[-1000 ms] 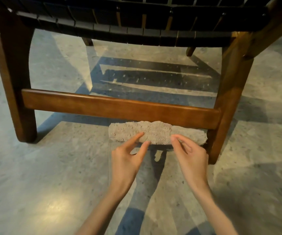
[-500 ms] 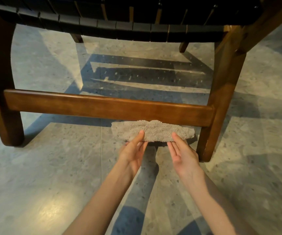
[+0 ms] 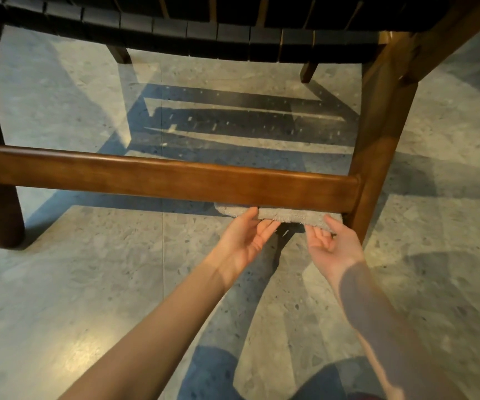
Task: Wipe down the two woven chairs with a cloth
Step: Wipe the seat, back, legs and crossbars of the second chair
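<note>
Over a speckled stone floor (image 3: 88, 269), the cloth (image 3: 290, 216) is held up against the underside of the lower rail (image 3: 175, 180) of the woven chair (image 3: 233, 39), its long axis along the rail, toward the rail's right end, pinched by the left hand (image 3: 244, 241) and right hand (image 3: 331, 246), palms upward.

I can read no text, label, brand, number or sign on the brown wooden chair rail (image 3: 175, 183), the grey terry cloth (image 3: 290, 216) or the speckled stone floor (image 3: 88, 269).
</note>
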Demonstrator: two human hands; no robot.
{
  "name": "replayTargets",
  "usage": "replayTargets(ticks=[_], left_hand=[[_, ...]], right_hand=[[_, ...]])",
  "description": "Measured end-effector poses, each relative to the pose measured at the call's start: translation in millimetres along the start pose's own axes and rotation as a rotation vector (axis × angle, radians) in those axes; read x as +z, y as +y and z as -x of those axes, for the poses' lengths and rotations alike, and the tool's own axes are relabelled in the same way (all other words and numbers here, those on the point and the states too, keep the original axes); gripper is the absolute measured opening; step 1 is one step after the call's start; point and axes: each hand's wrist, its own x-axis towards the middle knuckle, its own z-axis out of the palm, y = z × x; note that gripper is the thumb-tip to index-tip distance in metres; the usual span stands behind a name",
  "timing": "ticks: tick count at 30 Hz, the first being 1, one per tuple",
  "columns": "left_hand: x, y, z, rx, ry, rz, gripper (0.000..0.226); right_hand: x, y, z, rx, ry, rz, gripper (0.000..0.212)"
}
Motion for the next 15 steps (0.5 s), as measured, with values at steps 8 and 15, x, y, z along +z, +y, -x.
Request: replayTargets(ticks=[8,15], left_hand=[[-17,5,5,0.057,-0.105,0.176,0.044],[-22,12,14,0.142,-0.006,0.167,0.009]], right_hand=[[5,2,10,0.007,-0.064,-0.034,0.060],[3,23,5,-0.104,-0.131,0.138,0.050]])
